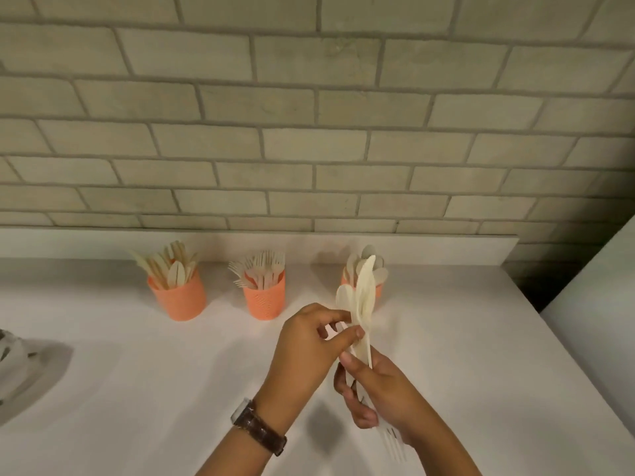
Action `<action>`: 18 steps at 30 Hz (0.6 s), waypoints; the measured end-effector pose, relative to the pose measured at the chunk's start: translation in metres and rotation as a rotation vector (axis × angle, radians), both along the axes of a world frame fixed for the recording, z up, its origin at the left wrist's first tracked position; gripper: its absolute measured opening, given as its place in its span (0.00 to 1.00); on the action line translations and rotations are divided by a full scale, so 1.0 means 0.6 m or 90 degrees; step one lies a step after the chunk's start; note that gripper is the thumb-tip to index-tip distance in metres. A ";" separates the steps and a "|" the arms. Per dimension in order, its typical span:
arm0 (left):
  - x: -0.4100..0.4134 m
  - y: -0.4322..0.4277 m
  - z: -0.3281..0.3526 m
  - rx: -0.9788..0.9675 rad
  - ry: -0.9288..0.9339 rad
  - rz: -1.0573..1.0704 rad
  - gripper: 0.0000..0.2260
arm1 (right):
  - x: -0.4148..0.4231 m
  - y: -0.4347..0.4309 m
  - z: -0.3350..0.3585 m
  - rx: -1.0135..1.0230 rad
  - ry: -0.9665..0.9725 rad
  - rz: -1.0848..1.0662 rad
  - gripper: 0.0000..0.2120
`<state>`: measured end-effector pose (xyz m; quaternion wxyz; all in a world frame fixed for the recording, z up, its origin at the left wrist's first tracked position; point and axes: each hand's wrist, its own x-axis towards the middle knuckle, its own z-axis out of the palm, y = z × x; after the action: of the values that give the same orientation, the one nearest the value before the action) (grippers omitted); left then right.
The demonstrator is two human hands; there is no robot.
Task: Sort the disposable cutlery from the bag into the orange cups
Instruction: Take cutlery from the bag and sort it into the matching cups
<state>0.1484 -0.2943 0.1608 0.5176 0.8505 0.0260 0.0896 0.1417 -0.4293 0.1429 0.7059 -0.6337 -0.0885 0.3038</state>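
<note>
Head view: looking down over a white desk (137, 372) that stands against a pale brick wall (309, 115).
Cutlery bundle (363, 297): a handful of pale disposable pieces held in the air above the desk, right of centre, between both hands. A spoon bowl and a blade-shaped piece fan out at the top, and fork tines (395, 444) stick out beneath the lower hand.
Left grip (305, 341): a bare hand, with thumb and fingertips pinched narrow on the middle of the bundle, on the stems just under the fanned tops.
Right grip (378, 389): a bare hand lower down, with fingers curled round the bundle's lower part and the thumb laid along the front.
Left cup (178, 298): orange and upright near the back of the desk, full of long flat blade-shaped pieces that lean outwards.
Middle cup (264, 298): orange and upright, to the right of the left cup and apart from it, holding forks with their tines up.
Right cup (379, 289): orange and mostly hidden behind the raised bundle, with spoon bowls showing above its rim.
Bag (10, 359): a whitish crumpled shape on the desk at the left edge, cut off by the frame. Its contents cannot be told.
Watch (259, 427): on a brown strap round the left wrist.
</note>
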 end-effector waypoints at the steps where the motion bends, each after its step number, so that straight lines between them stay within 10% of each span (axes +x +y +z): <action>1: -0.004 0.007 0.003 -0.017 0.007 0.002 0.07 | -0.001 0.004 -0.002 -0.002 0.003 0.012 0.15; 18: -0.051 0.123 -0.001 -0.404 0.097 0.073 0.08 | -0.012 0.095 -0.010 -0.020 -0.046 0.094 0.10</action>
<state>0.1179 -0.2203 0.1601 0.7475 0.6482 0.1387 0.0422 0.1344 -0.3722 0.1370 0.6680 -0.6471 -0.1555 0.3330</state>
